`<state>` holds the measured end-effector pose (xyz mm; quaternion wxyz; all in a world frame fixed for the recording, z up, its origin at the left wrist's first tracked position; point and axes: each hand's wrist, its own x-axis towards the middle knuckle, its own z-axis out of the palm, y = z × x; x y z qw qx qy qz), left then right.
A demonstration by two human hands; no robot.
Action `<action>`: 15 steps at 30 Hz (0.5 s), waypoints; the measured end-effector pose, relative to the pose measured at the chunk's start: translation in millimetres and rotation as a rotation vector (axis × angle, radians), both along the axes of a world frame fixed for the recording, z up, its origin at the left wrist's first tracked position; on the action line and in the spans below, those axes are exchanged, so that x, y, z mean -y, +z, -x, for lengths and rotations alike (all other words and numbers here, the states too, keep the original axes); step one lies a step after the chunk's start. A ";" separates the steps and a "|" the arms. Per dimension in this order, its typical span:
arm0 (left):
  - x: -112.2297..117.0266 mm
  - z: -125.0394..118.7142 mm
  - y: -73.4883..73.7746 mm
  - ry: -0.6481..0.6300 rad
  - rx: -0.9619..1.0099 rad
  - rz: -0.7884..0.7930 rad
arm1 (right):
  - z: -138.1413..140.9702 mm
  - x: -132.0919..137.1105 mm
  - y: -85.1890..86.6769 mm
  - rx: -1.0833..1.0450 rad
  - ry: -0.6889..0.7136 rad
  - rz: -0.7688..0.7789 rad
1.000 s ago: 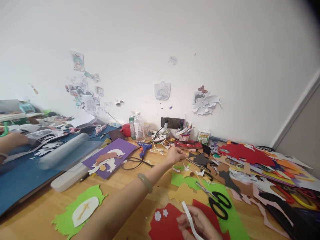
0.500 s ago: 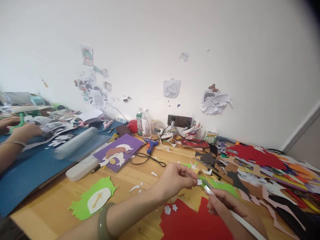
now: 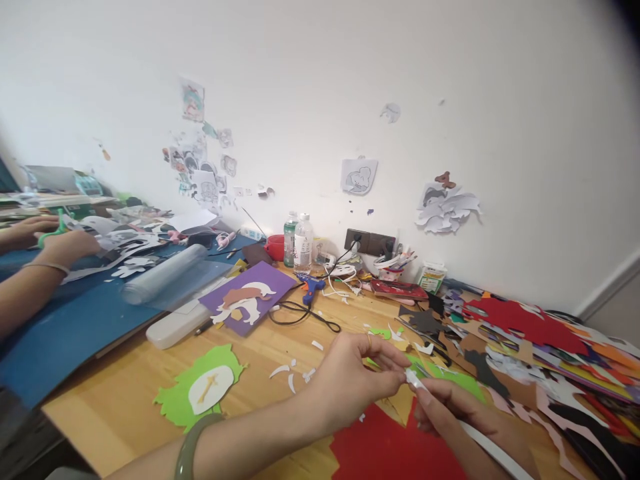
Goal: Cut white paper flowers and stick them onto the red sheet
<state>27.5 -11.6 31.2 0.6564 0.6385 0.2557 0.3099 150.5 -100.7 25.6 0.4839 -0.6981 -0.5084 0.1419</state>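
At the front centre, my left hand (image 3: pixel 367 373) is closed in a pinch, with a small white flower cutout (image 3: pixel 409 377) at its fingertips. Close against it, my right hand (image 3: pixel 443 413) grips a narrow white strip (image 3: pixel 483 440), whose end meets the flower. The strip trails down toward the bottom edge. Below both hands lies a jagged red sheet (image 3: pixel 390 443); a bit of white (image 3: pixel 362 418) shows on it beside my left wrist. Yellow and green scraps lie just beyond my fingers. To the left rests a green cutout (image 3: pixel 173 399) bearing a white oval with a tan cross.
A purple sheet (image 3: pixel 280 277), a blue glue gun (image 3: pixel 311 287) with its black cord and two bottles (image 3: pixel 303 243) stand or lie further back. Piled foam scraps (image 3: pixel 520 323) fill the right side. At far left, another person's hands (image 3: pixel 70 248) hold green scissors (image 3: pixel 56 230).
The view has shifted slightly, so the table items sit further right. My left hand has brought the flower against the strip's end. My left arm now covers the white flowers on the red sheet.
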 end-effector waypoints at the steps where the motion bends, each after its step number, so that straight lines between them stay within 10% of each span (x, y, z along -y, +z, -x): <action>1: 0.3 0.7 -0.6 0.003 -0.004 -0.016 | 0.3 0.0 -0.3 -0.010 0.000 0.003; 15: 5.4 3.2 1.6 -0.005 -0.025 -0.104 | -5.1 -1.1 -9.7 0.069 0.001 -0.023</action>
